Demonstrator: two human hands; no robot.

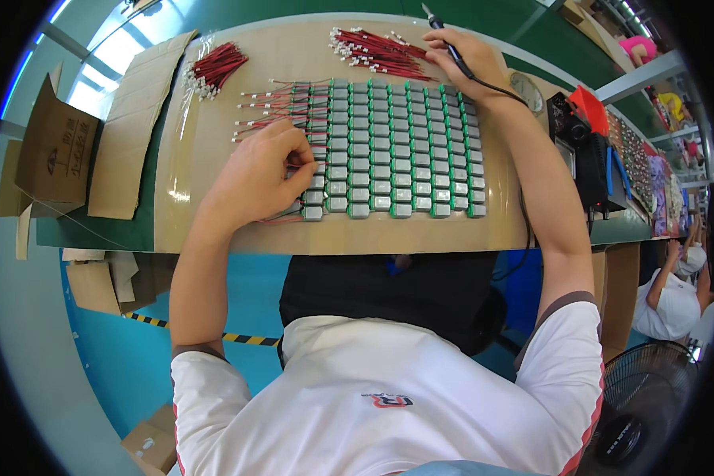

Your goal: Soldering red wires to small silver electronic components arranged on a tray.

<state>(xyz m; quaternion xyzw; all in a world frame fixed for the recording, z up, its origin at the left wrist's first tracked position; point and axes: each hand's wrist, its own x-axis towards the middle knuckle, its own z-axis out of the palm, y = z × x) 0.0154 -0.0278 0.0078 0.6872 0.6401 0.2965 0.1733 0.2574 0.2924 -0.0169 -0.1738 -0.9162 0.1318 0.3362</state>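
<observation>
Left hand curled at grey-green blocks, pinch unclear; right hand grips soldering iron; red leads beyond left hand probably light, limp, best pinched near ends

Printed on brown box: dark characters, emblem | Printed on white shirt: red-and-dark letter logo | Printed on black fan: pale lettering, too small to read

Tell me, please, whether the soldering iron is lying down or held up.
Held up: the right hand grips the soldering iron, its tip pointing away from the grey blocks.
</observation>
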